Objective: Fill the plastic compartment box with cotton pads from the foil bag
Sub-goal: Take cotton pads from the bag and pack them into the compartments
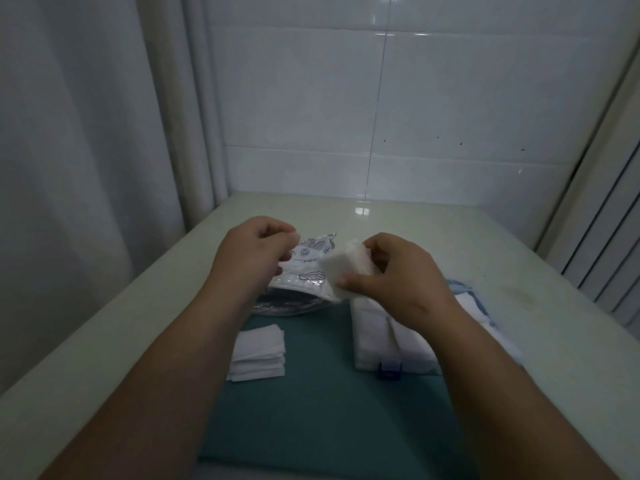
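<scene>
My right hand (398, 271) holds a thick stack of white cotton pads (343, 266) above the table, thumb below and fingers on top. My left hand (254, 252) is curled beside it, pinching the upper edge of the foil bag (304, 271), which lies printed side up at the far end of the green mat. The clear plastic compartment box (377, 341) sits under my right wrist with white pads in it and a blue latch at its front. A loose pile of cotton pads (258, 353) rests on the mat at the left.
A dark green mat (325, 410) covers the middle of the pale table (519, 341). The box's lid (464, 296), blue-edged, lies open to the right. A curtain hangs at the left, a tiled wall stands behind.
</scene>
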The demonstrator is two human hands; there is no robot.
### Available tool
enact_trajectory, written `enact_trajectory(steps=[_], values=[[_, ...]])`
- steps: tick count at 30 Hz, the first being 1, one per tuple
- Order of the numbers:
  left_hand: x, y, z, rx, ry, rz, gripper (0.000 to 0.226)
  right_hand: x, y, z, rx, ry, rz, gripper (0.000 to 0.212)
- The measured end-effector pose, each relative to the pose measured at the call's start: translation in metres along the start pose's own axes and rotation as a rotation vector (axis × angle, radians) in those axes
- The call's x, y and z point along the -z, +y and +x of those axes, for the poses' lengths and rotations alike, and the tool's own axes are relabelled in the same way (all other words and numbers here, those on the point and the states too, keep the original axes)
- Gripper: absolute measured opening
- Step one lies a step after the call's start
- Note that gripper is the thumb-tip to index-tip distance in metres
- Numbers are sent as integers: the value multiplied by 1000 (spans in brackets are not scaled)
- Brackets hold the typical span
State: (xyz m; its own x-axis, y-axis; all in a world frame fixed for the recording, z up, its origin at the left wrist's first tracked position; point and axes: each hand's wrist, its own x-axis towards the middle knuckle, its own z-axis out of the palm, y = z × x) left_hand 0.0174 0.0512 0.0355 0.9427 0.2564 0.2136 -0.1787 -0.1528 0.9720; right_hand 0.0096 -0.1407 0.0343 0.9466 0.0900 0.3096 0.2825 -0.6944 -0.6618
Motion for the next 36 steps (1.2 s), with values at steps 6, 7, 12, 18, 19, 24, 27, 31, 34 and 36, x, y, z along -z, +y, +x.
enact_trajectory(steps=[6, 7, 12, 18, 19, 24, 27, 31, 34, 36], values=[[-35, 9, -1, 74, -25, -159, 15, 7, 11, 5, -10, 80, -13, 42], [-43, 8, -4, 76, -35, -170, 18, 8, 12, 4, -12, 84, -11, 42], [-68, 3, -27, 115, -106, -227, 53, 6, 14, 5, -39, 121, 5, 39], [-68, -13, -29, 185, -194, -291, 36, 3, 9, 2, 17, 84, -16, 30], [-67, -14, -29, 177, -194, -290, 34, 4, 8, 2, 18, 60, 6, 29], [-62, -13, -26, 188, -186, -353, 29, 3, 7, 2, 16, -55, 108, 19], [-62, -12, -25, 196, -176, -362, 28, 4, 8, 2, 6, -47, 120, 19], [-62, -13, -24, 186, -178, -331, 30, 4, 7, 2, -11, -43, 114, 19], [-64, -15, -25, 162, -189, -347, 25, 5, 4, -1, 4, -76, 144, 23], [-65, -15, -25, 150, -196, -375, 28, 5, 1, -3, 48, -126, 123, 31]])
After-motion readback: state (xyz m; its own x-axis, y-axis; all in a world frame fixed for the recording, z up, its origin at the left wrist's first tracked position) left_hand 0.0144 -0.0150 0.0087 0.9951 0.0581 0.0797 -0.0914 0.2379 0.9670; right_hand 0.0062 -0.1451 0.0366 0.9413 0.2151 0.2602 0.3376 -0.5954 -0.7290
